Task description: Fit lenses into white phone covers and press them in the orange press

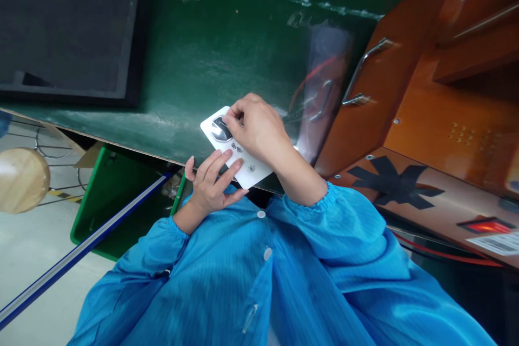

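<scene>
while partly beneath spread left fingers (217,165), white card (243,155), dark window (221,130) at narrow-set right fingers (235,125)

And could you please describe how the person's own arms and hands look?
The left hand and right hand are bare, without gloves; no ring shows on the visible fingers. Loose, bright blue, slightly shiny fabric sleeves cover the upper arms, ending in gathered, frilled cuffs.

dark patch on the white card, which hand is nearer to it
Right. The right hand has its fingertips at the right edge of the dark patch; the left hand is farther down, some fingertips on the white card.
</scene>
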The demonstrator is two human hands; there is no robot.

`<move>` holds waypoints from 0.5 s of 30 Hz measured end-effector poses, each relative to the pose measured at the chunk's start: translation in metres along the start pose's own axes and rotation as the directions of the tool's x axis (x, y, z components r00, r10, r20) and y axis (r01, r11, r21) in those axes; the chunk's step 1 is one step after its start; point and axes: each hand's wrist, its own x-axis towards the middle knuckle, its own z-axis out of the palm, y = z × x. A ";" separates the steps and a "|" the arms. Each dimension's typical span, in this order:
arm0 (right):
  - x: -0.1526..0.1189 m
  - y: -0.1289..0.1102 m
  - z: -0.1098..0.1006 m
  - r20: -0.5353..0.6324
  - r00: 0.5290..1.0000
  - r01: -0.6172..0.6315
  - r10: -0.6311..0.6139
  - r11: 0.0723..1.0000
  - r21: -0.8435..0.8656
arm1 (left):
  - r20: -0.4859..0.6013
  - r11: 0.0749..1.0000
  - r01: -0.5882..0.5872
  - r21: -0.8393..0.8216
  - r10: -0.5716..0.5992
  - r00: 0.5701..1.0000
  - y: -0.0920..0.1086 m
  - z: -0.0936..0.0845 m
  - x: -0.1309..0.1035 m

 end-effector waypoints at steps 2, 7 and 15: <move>-0.001 -0.002 0.000 0.002 1.000 -0.007 0.007 1.000 -0.024 | 0.004 1.000 -0.002 0.004 0.002 1.000 0.000 0.000 -0.001; -0.002 -0.005 0.001 0.000 1.000 -0.020 0.020 0.996 -0.089 | 0.022 1.000 0.015 -0.013 -0.015 1.000 -0.004 0.003 -0.004; -0.022 -0.011 -0.010 -0.283 0.885 0.275 -0.368 0.907 -0.320 | -0.042 0.997 -0.014 0.073 0.018 0.999 0.012 -0.009 -0.010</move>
